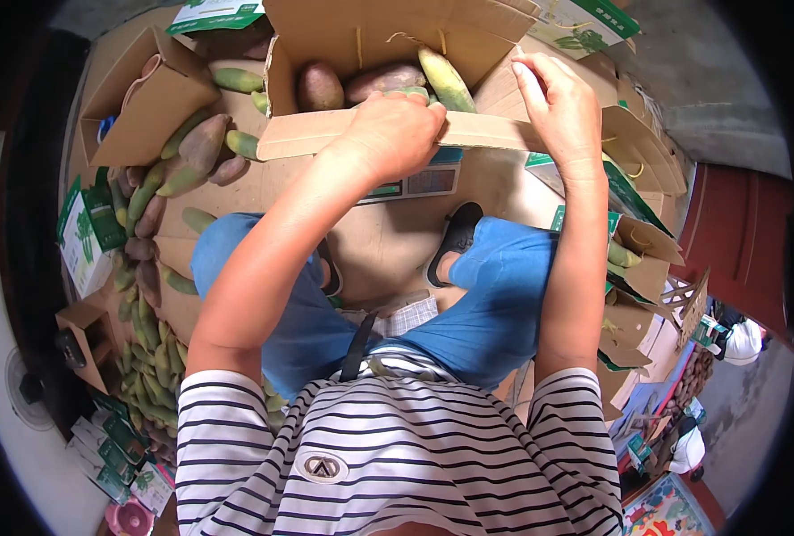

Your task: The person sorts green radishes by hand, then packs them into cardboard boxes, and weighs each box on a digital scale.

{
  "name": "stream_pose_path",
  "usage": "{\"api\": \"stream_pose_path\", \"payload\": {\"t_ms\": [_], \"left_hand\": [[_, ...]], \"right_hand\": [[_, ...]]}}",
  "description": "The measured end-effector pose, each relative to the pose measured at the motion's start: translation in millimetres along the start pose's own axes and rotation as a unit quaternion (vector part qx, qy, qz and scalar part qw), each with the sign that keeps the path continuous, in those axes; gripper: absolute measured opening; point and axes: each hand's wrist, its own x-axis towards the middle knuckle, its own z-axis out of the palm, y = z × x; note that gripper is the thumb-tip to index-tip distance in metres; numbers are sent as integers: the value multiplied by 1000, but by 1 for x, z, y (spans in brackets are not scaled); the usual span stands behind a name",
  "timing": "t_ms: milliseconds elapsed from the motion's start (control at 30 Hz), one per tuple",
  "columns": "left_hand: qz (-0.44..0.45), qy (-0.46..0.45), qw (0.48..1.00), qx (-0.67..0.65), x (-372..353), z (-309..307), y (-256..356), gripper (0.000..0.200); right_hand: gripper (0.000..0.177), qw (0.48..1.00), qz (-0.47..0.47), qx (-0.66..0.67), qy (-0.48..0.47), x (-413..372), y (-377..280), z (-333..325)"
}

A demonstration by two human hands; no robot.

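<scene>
The cardboard flap (486,131) is the near flap of an open box (370,27) that stands on the floor just beyond the person's feet. Its long axis runs left to right across the view, level with both hands.

The left hand (395,134) sits on the middle of the flap. Its fingers are curled over the top edge and clamped on the cardboard, knuckles up. The arm reaches straight out from the shoulder with the elbow only slightly bent.

The right hand (562,112) is at the flap's right end, where it meets the box's side. Its fingers lie close together, nearly straight and pointing far. The thumb is hidden, so whether this hand truly grips cannot be told. The left hand has the firmer hold; the right forearm rises steeply from the knee.

Inside the box, just beyond the flap, lie purplish and green fruit (321,87). More loose fruit (196,147) is heaped on the floor to the left, beside a smaller empty carton (151,103) and green-printed packs (84,237). A black sandal (457,237) rests on the cardboard sheet (388,255) near the box.
</scene>
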Motion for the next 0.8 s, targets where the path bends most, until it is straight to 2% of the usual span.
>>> {"api": "stream_pose_path", "payload": {"t_ms": [400, 600, 700, 800], "left_hand": [[-1, 0, 1000, -3, -2, -2, 3, 23], [13, 9, 1000, 16, -4, 1, 3, 30], [12, -9, 1000, 23, -4, -1, 6, 33], [12, -23, 999, 34, -3, -3, 9, 40]], "right_hand": [[17, 1000, 2, 3, -2, 0, 0, 2], [18, 1000, -16, -12, 21, -1, 5, 10], [18, 1000, 13, -15, 1, -1, -1, 5], [16, 999, 5, -1, 39, -3, -8, -2]]}}
